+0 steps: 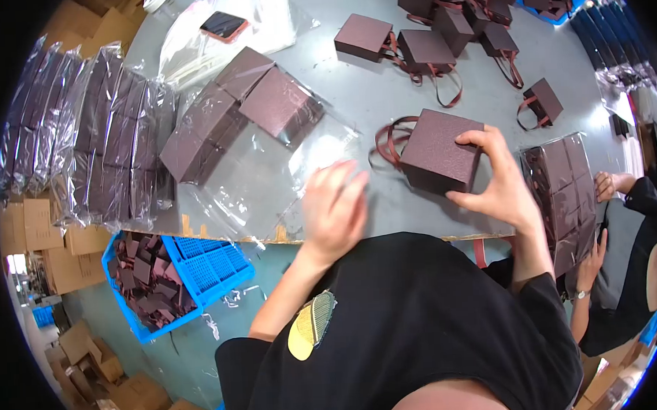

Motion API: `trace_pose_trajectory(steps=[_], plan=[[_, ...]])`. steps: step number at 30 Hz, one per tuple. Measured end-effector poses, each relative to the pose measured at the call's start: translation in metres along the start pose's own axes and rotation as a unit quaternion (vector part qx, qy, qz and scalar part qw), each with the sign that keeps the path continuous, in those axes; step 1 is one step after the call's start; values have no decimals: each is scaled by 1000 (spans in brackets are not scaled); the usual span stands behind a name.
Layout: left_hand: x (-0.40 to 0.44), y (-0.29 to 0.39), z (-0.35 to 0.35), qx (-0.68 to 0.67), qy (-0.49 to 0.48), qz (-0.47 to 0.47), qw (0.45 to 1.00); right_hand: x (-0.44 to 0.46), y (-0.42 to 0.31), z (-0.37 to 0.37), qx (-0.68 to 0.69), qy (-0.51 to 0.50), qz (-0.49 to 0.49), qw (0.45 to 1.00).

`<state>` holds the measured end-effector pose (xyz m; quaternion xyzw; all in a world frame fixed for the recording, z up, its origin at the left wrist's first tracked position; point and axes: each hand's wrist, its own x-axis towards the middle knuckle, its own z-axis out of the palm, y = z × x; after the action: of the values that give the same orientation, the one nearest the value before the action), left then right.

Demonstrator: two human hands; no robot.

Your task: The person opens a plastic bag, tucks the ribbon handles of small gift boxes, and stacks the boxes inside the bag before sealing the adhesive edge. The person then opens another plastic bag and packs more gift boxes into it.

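Note:
My right hand (500, 186) grips a dark brown gift box (441, 149), thumb at its near edge and fingers on its right side. A brown ribbon (392, 142) loops out from the box's left side. My left hand (336, 208) is over the table's near edge, slightly blurred, with loosely bent fingers apart and nothing visible in them. Beyond it lies a clear plastic bag (269, 182), partly filled with brown boxes (206, 131); one box (282, 106) sits at its right side.
Bagged boxes (113, 134) stand at the left. Ribboned boxes (453, 31) are piled at the back right. A phone (224, 25) rests on plastic bags. Below is a blue crate (207, 272). Another person's hand (591, 267) is near a wrapped pack (563, 195) at right.

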<state>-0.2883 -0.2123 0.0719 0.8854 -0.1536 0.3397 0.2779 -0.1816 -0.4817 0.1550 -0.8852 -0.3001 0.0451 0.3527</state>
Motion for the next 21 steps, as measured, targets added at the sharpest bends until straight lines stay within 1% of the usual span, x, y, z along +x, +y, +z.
trace_pose_trajectory(steps=[1,2,4,6,7,8,10,13,16,20,21], plan=[[-11,-3,-19,92,11,-5,996,7,-17,-13,-3,-26,-25,999],[-21,-8,-36,183,23,-9,983,15,-37,-26,-13,-74,-32,997],[-30,-19,-66,297,-7,-90,951,31,-64,-28,-55,-160,-57,984],[-30,-27,-83,365,-50,-156,917,50,-87,-13,-117,-236,-95,960],[-30,-33,-90,398,-71,-188,895,57,-99,3,-115,-234,-111,959],[-34,-42,-95,394,-66,-185,898,67,-104,22,-108,-242,-148,953],[-41,-59,-102,386,-55,-177,903,80,-113,61,-108,-234,-154,954],[-32,-58,-107,313,25,-170,934,80,-116,106,-27,-151,-159,975],[-24,-54,-108,295,84,-175,936,71,-109,150,28,-57,-173,983],[-26,-52,-108,276,95,-185,938,70,-88,205,89,48,-199,975],[-29,-50,-107,274,90,-186,939,73,-86,216,78,69,-194,975]])
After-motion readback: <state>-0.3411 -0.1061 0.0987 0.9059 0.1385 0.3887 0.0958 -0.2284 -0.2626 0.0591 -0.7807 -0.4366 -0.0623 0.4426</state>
